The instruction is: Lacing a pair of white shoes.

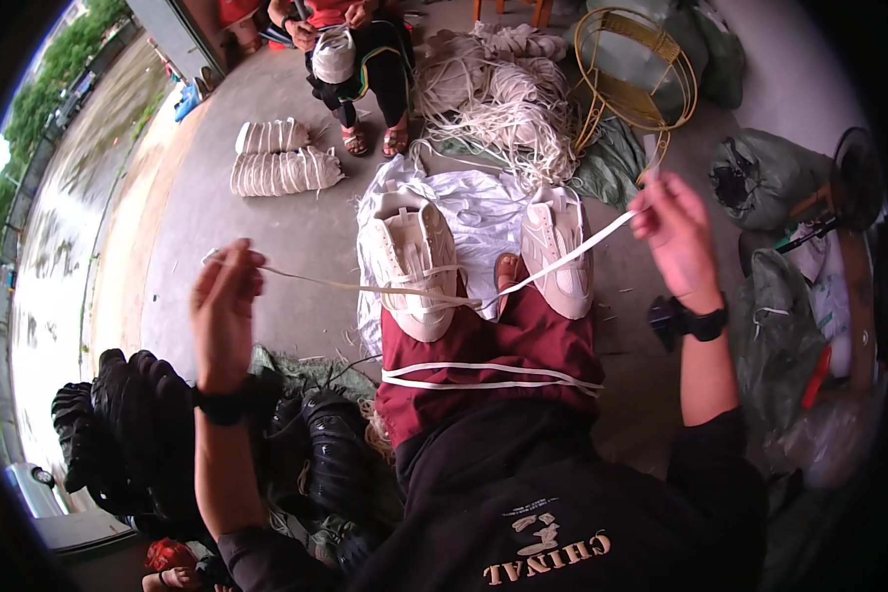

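Note:
Two off-white sneakers lie on my lap, the left sneaker (409, 259) over one knee and the right sneaker (559, 264) over the other. A flat white shoelace (574, 255) stretches between my hands, passing over the left sneaker and dipping between the knees. Raised out to the left, my left hand (225, 311) pinches one end. My right hand (677, 237) pinches the other end, higher and out to the right. Whether the lace is threaded through the left sneaker I cannot tell. More white laces (493, 374) lie across my maroon-clad thighs.
A white sheet (479, 202) spreads beyond my knees. Bundled pale shoe uppers (286, 173) lie on the floor at far left. Ahead, a seated person holds a white bundle (333, 54) beside a heap of laces (503, 104). A gold metal frame (683, 84) and black stacked shoes (133, 434) flank me.

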Action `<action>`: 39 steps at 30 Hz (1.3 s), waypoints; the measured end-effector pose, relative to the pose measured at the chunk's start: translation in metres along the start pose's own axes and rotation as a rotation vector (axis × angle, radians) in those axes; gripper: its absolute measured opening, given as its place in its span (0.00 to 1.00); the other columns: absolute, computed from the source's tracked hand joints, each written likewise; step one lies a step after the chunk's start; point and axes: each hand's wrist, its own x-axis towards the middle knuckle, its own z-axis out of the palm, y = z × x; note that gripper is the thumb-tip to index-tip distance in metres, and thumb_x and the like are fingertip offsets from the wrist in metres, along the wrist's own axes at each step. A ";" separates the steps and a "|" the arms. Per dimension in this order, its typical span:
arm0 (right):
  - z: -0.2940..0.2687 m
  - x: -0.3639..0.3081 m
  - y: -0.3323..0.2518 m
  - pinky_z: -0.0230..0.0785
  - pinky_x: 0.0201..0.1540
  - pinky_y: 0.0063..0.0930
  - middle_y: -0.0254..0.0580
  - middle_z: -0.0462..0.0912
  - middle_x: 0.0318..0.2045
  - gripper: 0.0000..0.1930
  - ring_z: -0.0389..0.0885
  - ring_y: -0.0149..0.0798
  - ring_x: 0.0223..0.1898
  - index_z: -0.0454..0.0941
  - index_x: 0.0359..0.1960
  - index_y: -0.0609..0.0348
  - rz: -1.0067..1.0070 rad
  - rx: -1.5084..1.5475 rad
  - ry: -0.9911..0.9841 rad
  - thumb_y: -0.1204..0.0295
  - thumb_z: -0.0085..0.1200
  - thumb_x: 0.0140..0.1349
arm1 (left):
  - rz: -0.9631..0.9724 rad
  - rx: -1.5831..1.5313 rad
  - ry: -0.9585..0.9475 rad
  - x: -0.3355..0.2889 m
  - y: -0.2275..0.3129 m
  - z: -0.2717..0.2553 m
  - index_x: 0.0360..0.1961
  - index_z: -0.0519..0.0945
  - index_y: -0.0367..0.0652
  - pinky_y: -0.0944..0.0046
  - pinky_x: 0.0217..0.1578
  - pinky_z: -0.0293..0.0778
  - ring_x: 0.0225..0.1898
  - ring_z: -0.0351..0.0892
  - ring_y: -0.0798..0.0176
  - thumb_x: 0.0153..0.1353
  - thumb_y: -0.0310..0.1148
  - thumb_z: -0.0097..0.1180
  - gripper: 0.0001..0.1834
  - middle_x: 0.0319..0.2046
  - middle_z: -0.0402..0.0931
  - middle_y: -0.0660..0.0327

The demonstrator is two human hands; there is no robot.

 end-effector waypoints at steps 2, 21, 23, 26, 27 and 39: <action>-0.019 -0.002 -0.018 0.71 0.38 0.17 0.41 0.81 0.37 0.16 0.79 0.27 0.34 0.71 0.53 0.65 -0.083 -0.020 0.136 0.69 0.48 0.69 | 0.073 -0.006 0.052 -0.001 0.019 -0.026 0.54 0.72 0.31 0.73 0.43 0.72 0.40 0.76 0.70 0.69 0.29 0.47 0.17 0.39 0.78 0.59; -0.264 -0.022 -0.073 0.64 0.63 0.26 0.49 0.71 0.59 0.16 0.70 0.37 0.58 0.69 0.53 0.65 -0.280 0.159 0.692 0.69 0.48 0.69 | 0.500 0.422 0.469 -0.018 0.100 -0.113 0.62 0.66 0.35 0.69 0.49 0.62 0.45 0.69 0.69 0.65 0.30 0.40 0.24 0.46 0.76 0.57; -0.280 -0.022 -0.073 0.64 0.62 0.26 0.48 0.71 0.59 0.16 0.71 0.37 0.58 0.69 0.53 0.65 -0.283 0.150 0.753 0.68 0.48 0.68 | 0.516 0.426 0.398 -0.016 0.092 -0.111 0.62 0.67 0.36 0.65 0.52 0.61 0.50 0.70 0.68 0.65 0.33 0.41 0.25 0.44 0.77 0.57; -0.301 -0.020 -0.070 0.65 0.62 0.26 0.47 0.72 0.58 0.18 0.71 0.37 0.57 0.68 0.54 0.65 -0.284 0.142 0.835 0.67 0.50 0.67 | 0.431 0.280 0.268 -0.008 0.075 -0.099 0.61 0.66 0.33 0.69 0.44 0.66 0.40 0.71 0.69 0.67 0.33 0.40 0.24 0.42 0.77 0.56; -0.309 -0.021 -0.069 0.65 0.61 0.26 0.47 0.73 0.58 0.19 0.71 0.37 0.57 0.67 0.55 0.64 -0.288 0.137 0.861 0.67 0.51 0.67 | 0.438 0.261 0.258 -0.003 0.066 -0.085 0.59 0.67 0.31 0.71 0.39 0.67 0.36 0.71 0.71 0.68 0.33 0.41 0.22 0.41 0.76 0.54; -0.385 -0.029 -0.045 0.65 0.60 0.24 0.43 0.75 0.57 0.19 0.72 0.35 0.56 0.69 0.56 0.62 -0.246 0.158 0.975 0.66 0.50 0.67 | -0.043 0.321 -0.154 0.048 -0.066 0.069 0.51 0.75 0.37 0.77 0.18 0.49 0.17 0.54 0.80 0.69 0.33 0.37 0.18 0.22 0.72 0.68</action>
